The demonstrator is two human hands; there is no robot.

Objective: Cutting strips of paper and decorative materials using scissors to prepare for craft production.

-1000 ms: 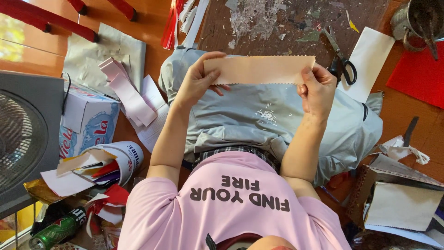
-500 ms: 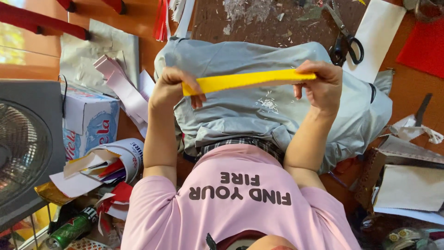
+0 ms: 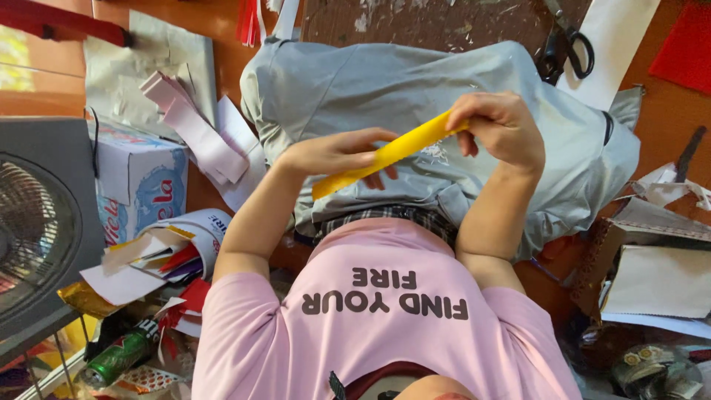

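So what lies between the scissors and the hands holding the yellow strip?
In the head view, grey fabric draped over the lap fills the stretch between the scissors and the yellow strip, which the left hand and right hand hold.

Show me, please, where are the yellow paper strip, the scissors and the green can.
yellow paper strip (image 3: 385, 155), head view, on the middle of the strip between the two hands.
scissors (image 3: 566, 41), head view, on the black handles near the top edge.
green can (image 3: 118, 355), head view, on its green side, bottom left.
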